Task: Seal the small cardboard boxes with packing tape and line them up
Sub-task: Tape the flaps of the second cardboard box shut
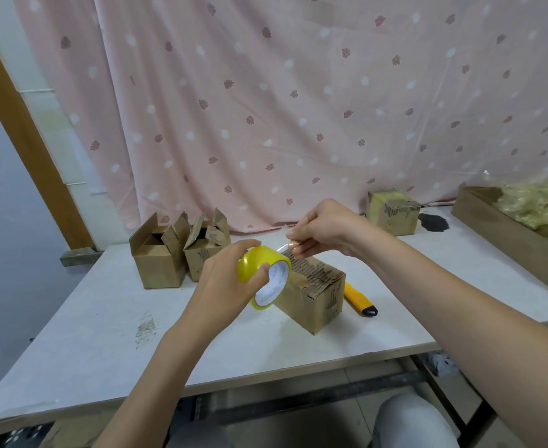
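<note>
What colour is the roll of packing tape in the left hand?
Yellow, with a white inner core: the roll of packing tape, seen in the head view.

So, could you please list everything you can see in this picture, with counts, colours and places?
Closed box: 1, brown, table centre, under the hands.
Open boxes: 2, brown, side by side at back left, flaps up.
Far box: 1, brown and yellowish, back right by the curtain.
Tape roll: 1, yellow, held above the closed box.
Knife: 1, yellow and black, right of the closed box.
Tray: 1, brown, far right, holding pale straw-like filling.
Table: 1, white.
Curtain: 1, pink, behind.
Left hand: grips the roll.
Right hand: pinches the tape's free end.
</note>
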Available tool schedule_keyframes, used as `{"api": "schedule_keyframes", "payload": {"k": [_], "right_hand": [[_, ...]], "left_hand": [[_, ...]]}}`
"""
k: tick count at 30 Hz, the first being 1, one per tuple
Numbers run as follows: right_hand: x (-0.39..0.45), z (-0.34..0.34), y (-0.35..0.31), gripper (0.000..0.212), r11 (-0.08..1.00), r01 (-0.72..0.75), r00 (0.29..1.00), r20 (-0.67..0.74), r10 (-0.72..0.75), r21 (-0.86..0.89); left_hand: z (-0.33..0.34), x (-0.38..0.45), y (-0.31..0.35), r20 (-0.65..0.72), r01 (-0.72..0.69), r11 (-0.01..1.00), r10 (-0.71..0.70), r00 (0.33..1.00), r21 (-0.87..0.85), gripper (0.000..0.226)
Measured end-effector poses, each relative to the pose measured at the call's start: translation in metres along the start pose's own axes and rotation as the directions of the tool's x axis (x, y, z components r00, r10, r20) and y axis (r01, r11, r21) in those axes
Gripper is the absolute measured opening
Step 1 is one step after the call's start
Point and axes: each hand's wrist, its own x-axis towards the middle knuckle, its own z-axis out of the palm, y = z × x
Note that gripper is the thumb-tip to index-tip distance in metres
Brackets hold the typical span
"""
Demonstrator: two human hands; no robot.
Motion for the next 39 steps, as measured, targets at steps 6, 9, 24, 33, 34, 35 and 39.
{"api": "schedule_keyframes", "payload": {"k": [6,9,24,33,34,35,39], "right_hand": [[-0.001,-0.005,0.002,0.017,0.996,-0.086,0.996,0.003,0.086,0.031],[0.0,-0.009,0.006,0.024,0.994,-0.112,0.994,0.012,0.112,0.014],[0.002,-0.019,0.025,0.016,0.997,-0.073,0.996,-0.049,0.073,-0.003],[0.01,-0.022,0.03,0.015,0.989,-0.081,0.987,-0.148,0.063,-0.122],[0.013,-0.024,0.031,0.015,0.985,-0.087,0.984,-0.164,0.063,-0.146],[0.016,-0.025,0.031,0.014,0.98,-0.099,0.983,-0.171,0.069,-0.173],[0.02,-0.029,0.027,0.019,0.964,-0.133,0.979,-0.181,0.092,-0.229]], "left_hand": [[0.001,0.001,0.002,-0.009,-0.025,1.0,0.025,1.0,-0.005,0.045],[0.003,0.005,0.002,0.037,-0.048,0.998,0.046,0.998,0.044,0.045],[0.004,-0.008,-0.01,0.126,-0.073,0.989,0.057,0.99,0.126,0.061],[0.004,-0.003,-0.014,0.183,-0.007,0.98,-0.03,0.983,0.197,0.047],[0.003,-0.003,-0.012,0.185,-0.006,0.984,-0.027,0.982,0.177,0.044],[0.003,-0.003,-0.011,0.187,-0.012,0.987,-0.019,0.982,0.16,0.039],[0.002,0.002,-0.009,0.207,-0.019,0.991,-0.009,0.978,0.131,0.024]]}}
